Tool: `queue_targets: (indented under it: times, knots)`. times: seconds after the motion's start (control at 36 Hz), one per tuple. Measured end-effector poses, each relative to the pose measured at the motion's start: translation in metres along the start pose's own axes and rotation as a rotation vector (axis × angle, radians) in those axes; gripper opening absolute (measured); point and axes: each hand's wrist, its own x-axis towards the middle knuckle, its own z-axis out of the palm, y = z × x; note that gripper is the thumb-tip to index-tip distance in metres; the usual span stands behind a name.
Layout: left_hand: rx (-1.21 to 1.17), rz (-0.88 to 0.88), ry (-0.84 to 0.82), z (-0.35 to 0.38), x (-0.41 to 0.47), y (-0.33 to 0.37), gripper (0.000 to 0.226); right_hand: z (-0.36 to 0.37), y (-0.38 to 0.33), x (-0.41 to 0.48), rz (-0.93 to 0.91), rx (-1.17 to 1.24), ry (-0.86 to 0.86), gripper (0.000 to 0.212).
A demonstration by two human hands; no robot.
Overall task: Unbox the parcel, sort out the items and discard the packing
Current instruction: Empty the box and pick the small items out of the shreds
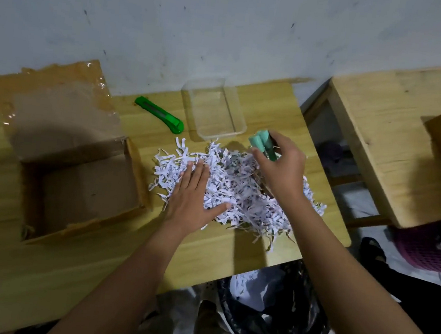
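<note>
An open cardboard box [83, 180] stands on the left of the wooden table [232, 257], its inside bare. A heap of shredded white paper [239, 187] lies in the middle of the table. My left hand [192, 199] rests flat on the heap's left side, fingers spread. My right hand [281, 167] hovers over the heap's far right, shut on a bunch of markers with mint-green caps [261, 141]. Just beyond them sits an empty clear plastic tray [214, 109].
A green utility knife [160, 114] lies behind the heap, left of the tray. A black-lined waste bin [273, 309] with some paper in it stands below the table's near right corner. A second table [395, 129] to the right bears a small box under another person's hand.
</note>
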Motion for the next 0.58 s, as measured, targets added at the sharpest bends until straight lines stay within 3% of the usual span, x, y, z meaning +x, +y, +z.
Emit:
queue_targets:
  times: [0.31, 0.58]
  knots:
    - [0.003, -0.034, 0.133, 0.01, 0.009, -0.001, 0.103, 0.025, 0.039, 0.113, 0.158, -0.076, 0.016, 0.038]
    - [-0.022, -0.035, 0.15, 0.015, 0.012, -0.004, 0.1, 0.051, 0.048, 0.134, 0.12, -0.135, -0.048, 0.038]
